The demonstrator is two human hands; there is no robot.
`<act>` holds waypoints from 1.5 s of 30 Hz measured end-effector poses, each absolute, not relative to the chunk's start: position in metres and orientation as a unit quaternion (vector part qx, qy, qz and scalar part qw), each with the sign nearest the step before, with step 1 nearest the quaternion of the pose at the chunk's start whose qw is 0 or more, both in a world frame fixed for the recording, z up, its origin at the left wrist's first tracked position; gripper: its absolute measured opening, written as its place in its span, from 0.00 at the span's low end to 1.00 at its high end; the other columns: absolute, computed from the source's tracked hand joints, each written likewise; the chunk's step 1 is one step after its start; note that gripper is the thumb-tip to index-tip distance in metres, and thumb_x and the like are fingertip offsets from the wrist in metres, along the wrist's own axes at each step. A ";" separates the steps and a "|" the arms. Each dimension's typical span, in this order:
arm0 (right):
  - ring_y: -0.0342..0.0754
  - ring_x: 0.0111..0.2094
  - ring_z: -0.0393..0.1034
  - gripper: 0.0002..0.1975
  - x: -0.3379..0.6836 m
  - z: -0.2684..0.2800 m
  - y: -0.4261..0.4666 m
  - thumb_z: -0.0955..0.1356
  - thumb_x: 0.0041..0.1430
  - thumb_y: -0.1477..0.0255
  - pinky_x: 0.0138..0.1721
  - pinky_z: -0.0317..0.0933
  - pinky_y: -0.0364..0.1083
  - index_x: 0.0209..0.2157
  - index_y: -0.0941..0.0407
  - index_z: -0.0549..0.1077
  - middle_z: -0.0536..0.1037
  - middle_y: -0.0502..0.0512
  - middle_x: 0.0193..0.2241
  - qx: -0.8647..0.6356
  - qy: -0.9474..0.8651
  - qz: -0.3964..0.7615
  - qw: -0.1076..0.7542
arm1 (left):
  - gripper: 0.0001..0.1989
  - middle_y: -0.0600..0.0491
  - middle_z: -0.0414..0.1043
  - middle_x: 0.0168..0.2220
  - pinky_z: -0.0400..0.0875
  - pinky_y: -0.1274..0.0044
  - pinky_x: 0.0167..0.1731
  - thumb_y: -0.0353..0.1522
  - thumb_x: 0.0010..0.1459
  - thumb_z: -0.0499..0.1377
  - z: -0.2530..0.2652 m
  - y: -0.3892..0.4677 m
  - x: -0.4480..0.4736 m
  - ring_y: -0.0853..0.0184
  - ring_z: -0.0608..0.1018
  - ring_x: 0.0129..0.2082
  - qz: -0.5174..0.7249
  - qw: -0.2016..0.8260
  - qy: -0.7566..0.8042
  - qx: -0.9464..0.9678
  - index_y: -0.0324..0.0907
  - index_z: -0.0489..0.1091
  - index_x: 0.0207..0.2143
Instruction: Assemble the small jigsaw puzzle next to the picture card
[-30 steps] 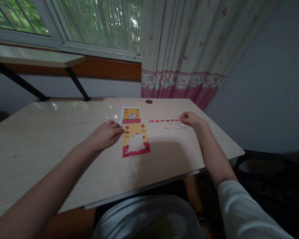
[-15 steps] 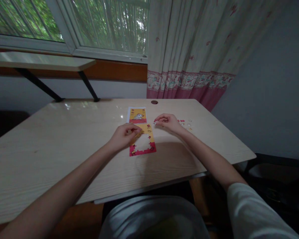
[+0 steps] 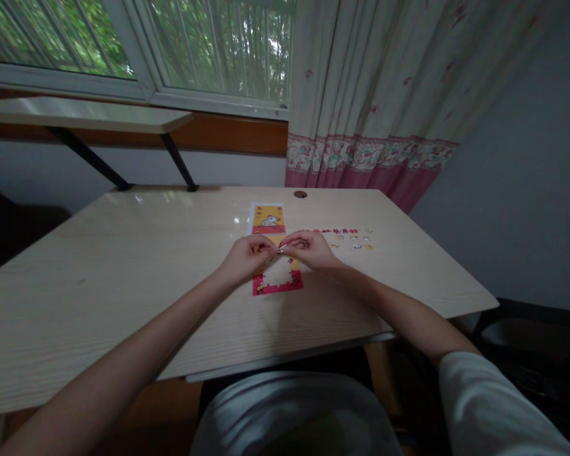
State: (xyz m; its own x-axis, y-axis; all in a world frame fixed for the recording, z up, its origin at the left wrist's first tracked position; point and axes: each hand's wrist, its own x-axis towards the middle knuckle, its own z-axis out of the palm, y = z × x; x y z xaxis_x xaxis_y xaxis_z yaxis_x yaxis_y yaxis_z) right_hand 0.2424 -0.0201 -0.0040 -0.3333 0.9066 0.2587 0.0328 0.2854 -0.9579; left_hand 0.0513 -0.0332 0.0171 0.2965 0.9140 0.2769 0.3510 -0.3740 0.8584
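A partly assembled jigsaw puzzle (image 3: 278, 289), with a yellow upper part, a red lower border and an open middle, lies on the table. Over its upper part my two hands meet at the fingertips. My right hand (image 3: 310, 249) pinches a small white and dark red jigsaw piece (image 3: 280, 249). The closed fingertips of my left hand (image 3: 248, 256) come up against the same piece from the left; how firmly they grip is hard to see. Just behind the puzzle is a picture card (image 3: 268, 218) showing a white animal on yellow and red. My hands cover part of the puzzle's top.
Loose jigsaw pieces (image 3: 356, 240) lie to the right of my right hand, the red ones in a row. The pale wooden table (image 3: 171, 266) has a cable hole (image 3: 301, 194) near its back edge. A raised shelf (image 3: 90, 115) stands at the back left, and a curtain (image 3: 361, 126) hangs behind.
My right hand has moved left with the jigsaw piece, up to my left hand's fingertips. More loose pieces show on the right. The view has shifted slightly.
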 end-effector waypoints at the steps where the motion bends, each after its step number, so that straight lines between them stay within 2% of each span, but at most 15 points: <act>1: 0.42 0.27 0.72 0.15 0.241 -0.005 -0.020 0.75 0.44 0.62 0.30 0.68 0.43 0.32 0.56 0.77 0.79 0.52 0.27 -0.358 -0.661 0.478 0.454 | 0.11 0.52 0.75 0.26 0.66 0.74 0.28 0.39 0.50 0.60 0.016 -0.033 0.051 0.67 0.72 0.26 0.402 0.350 0.440 0.723 0.40 0.74 0.25; 6: 0.41 0.26 0.71 0.19 0.241 -0.006 -0.022 0.74 0.46 0.59 0.28 0.66 0.42 0.38 0.55 0.76 0.78 0.52 0.28 -0.360 -0.679 0.455 0.450 | 0.10 0.51 0.74 0.27 0.67 0.73 0.32 0.38 0.49 0.61 0.012 -0.029 0.050 0.66 0.73 0.29 0.422 0.360 0.427 0.714 0.40 0.74 0.25; 10: 0.39 0.22 0.66 0.20 0.249 -0.005 -0.022 0.72 0.50 0.60 0.24 0.60 0.40 0.44 0.55 0.75 0.79 0.51 0.28 -0.369 -0.745 0.348 0.433 | 0.09 0.51 0.75 0.29 0.68 0.71 0.35 0.37 0.49 0.61 0.009 -0.027 0.050 0.64 0.74 0.31 0.448 0.376 0.421 0.694 0.40 0.74 0.26; 13: 0.39 0.22 0.65 0.18 0.255 -0.006 -0.022 0.70 0.54 0.61 0.26 0.59 0.40 0.44 0.55 0.76 0.79 0.51 0.27 -0.364 -0.792 0.261 0.415 | 0.08 0.51 0.74 0.28 0.68 0.71 0.36 0.36 0.48 0.61 0.009 -0.026 0.049 0.64 0.74 0.31 0.455 0.384 0.420 0.685 0.40 0.73 0.25; 19: 0.41 0.26 0.68 0.15 0.255 -0.005 -0.022 0.69 0.57 0.61 0.30 0.58 0.41 0.42 0.53 0.78 0.80 0.51 0.29 -0.371 -0.830 0.160 0.384 | 0.08 0.52 0.72 0.26 0.65 0.72 0.33 0.36 0.49 0.61 0.011 -0.028 0.049 0.66 0.72 0.29 0.434 0.375 0.411 0.708 0.40 0.72 0.23; 23: 0.42 0.25 0.68 0.13 0.257 -0.002 -0.022 0.70 0.56 0.61 0.34 0.58 0.42 0.40 0.51 0.79 0.81 0.51 0.29 -0.380 -0.842 0.098 0.371 | 0.10 0.51 0.73 0.28 0.67 0.71 0.35 0.38 0.50 0.60 0.009 -0.028 0.050 0.65 0.73 0.31 0.436 0.380 0.407 0.707 0.40 0.73 0.26; 26: 0.42 0.25 0.68 0.13 0.262 0.001 -0.021 0.70 0.56 0.61 0.37 0.58 0.44 0.41 0.51 0.79 0.80 0.51 0.27 -0.395 -0.830 0.068 0.387 | 0.11 0.50 0.74 0.32 0.67 0.70 0.36 0.38 0.54 0.59 0.007 -0.025 0.044 0.64 0.73 0.33 0.429 0.342 0.421 0.723 0.40 0.74 0.29; 30: 0.43 0.24 0.66 0.13 0.270 0.004 -0.021 0.69 0.59 0.61 0.37 0.58 0.45 0.42 0.51 0.79 0.79 0.50 0.24 -0.412 -0.814 0.057 0.406 | 0.11 0.47 0.73 0.35 0.68 0.70 0.37 0.36 0.57 0.56 0.005 -0.014 0.025 0.64 0.73 0.35 0.363 0.207 0.436 0.797 0.40 0.75 0.34; 33: 0.43 0.23 0.65 0.13 0.273 0.006 -0.021 0.69 0.58 0.61 0.36 0.58 0.46 0.42 0.51 0.79 0.78 0.50 0.23 -0.412 -0.812 0.053 0.411 | 0.12 0.46 0.72 0.36 0.69 0.70 0.37 0.34 0.58 0.54 0.004 -0.007 0.013 0.62 0.73 0.36 0.310 0.148 0.430 0.835 0.39 0.75 0.37; 40: 0.43 0.28 0.65 0.13 0.268 0.002 -0.020 0.70 0.57 0.61 0.35 0.60 0.45 0.41 0.52 0.79 0.78 0.53 0.32 -0.401 -0.807 0.103 0.421 | 0.14 0.45 0.73 0.38 0.70 0.67 0.42 0.34 0.57 0.52 0.000 -0.003 0.009 0.59 0.74 0.40 0.280 0.117 0.400 0.865 0.38 0.75 0.37; 43: 0.44 0.31 0.67 0.10 0.261 -0.004 -0.017 0.72 0.54 0.64 0.35 0.61 0.44 0.37 0.54 0.80 0.77 0.55 0.35 -0.396 -0.822 0.154 0.379 | 0.14 0.45 0.74 0.38 0.69 0.66 0.44 0.33 0.58 0.52 -0.001 -0.002 0.009 0.59 0.74 0.40 0.274 0.108 0.380 0.877 0.38 0.75 0.37; 45: 0.45 0.35 0.69 0.09 0.257 -0.009 -0.015 0.73 0.53 0.66 0.39 0.62 0.45 0.36 0.54 0.80 0.77 0.56 0.36 -0.397 -0.833 0.173 0.344 | 0.13 0.45 0.74 0.38 0.69 0.65 0.44 0.33 0.58 0.52 -0.001 -0.002 0.008 0.59 0.74 0.40 0.269 0.101 0.369 0.884 0.38 0.76 0.38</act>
